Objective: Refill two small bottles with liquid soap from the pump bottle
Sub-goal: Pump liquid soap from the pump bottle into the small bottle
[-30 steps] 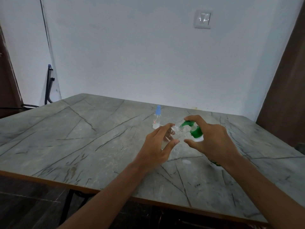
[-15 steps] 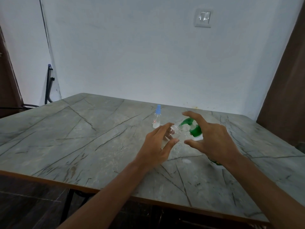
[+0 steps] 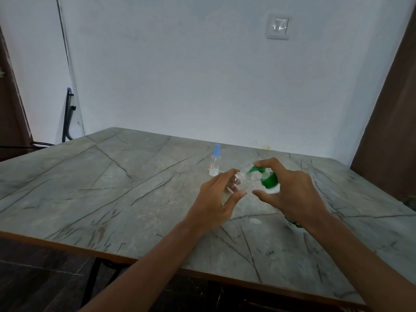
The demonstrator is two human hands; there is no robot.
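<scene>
Our left hand [image 3: 216, 199] pinching small clear bottle [image 3: 242, 182] between thumb and fingers, open mouth tilted up against green nozzle. Pump bottle [image 3: 267, 180] at its 3 o'clock, our right hand [image 3: 292, 194] curled round it, index on pump head, thumb sticking out. Blue-capped spray bottle [image 3: 215, 162] upright at 11 o'clock on marble-look table [image 3: 112, 188]. Can't tell fill levels tbh.

Left hand [image 3: 216, 199] curled round small clear bottle [image 3: 242, 182], just left of pump bottle [image 3: 269, 181]. Right hand [image 3: 290, 194] grips pump bottle, index apparently on top.
</scene>
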